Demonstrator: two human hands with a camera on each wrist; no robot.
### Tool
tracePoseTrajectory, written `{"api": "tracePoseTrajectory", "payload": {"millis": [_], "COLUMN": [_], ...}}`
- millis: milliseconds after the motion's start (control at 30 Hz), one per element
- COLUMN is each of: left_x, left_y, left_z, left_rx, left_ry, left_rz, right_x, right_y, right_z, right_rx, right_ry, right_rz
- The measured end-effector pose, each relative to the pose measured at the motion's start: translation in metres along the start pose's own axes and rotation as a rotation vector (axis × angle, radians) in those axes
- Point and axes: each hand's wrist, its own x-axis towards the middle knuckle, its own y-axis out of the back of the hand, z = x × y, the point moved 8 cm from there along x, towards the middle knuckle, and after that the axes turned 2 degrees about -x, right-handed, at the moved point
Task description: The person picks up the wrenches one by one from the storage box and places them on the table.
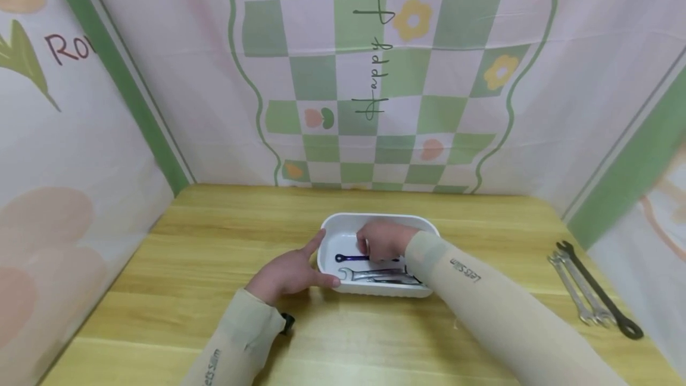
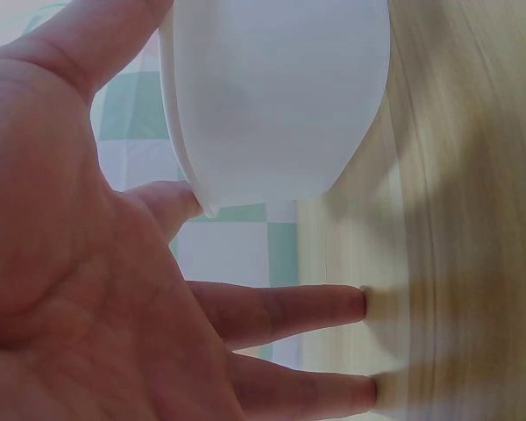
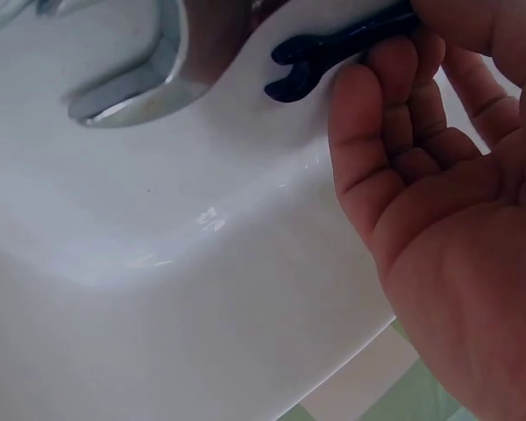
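A white tray (image 1: 339, 242) stands on the wooden table with several wrenches in it. Inside, my right hand (image 1: 387, 240) pinches a small dark blue wrench (image 1: 347, 258) between thumb and fingers; its open-ended jaw (image 3: 294, 66) sticks out past the fingers in the right wrist view. Silver wrenches (image 1: 370, 274) lie beside it along the tray's near side, partly under my right forearm. My left hand (image 1: 289, 271) is spread at the tray's left end, thumb and index finger touching the rim. In the left wrist view, its other visible fingers (image 2: 289, 311) extend straight below the rim.
Toward the table's right edge lie a long black wrench (image 1: 597, 289) and silver wrenches (image 1: 574, 292), side by side. Printed cloth walls (image 1: 375, 76) rise behind the table and at both sides. The wooden tabletop (image 1: 214, 243) surrounds the tray.
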Motion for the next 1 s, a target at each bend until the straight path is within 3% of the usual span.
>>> {"api": "tracePoseTrajectory", "payload": {"millis": [200, 467, 767, 1000], "left_x": [0.002, 0.001, 0.001, 0.001], "left_y": [0.000, 0.000, 0.000, 0.000], "left_z": [-0.002, -0.001, -0.003, -0.002], "left_rx": [-0.006, -0.009, -0.004, 0.005], "left_ry": [0.000, -0.006, 0.008, 0.000], "left_rz": [0.001, 0.001, -0.001, -0.001], "right_x": [0.002, -0.001, -0.004, -0.003], "right_y": [-0.001, -0.001, 0.000, 0.001], "right_z": [0.004, 0.004, 0.014, 0.015], "right_rx": [0.009, 0.007, 0.080, 0.112], "right_ry": [-0.039, -0.019, -0.072, -0.054], "right_rz": [0.009, 0.003, -0.075, -0.069]}}
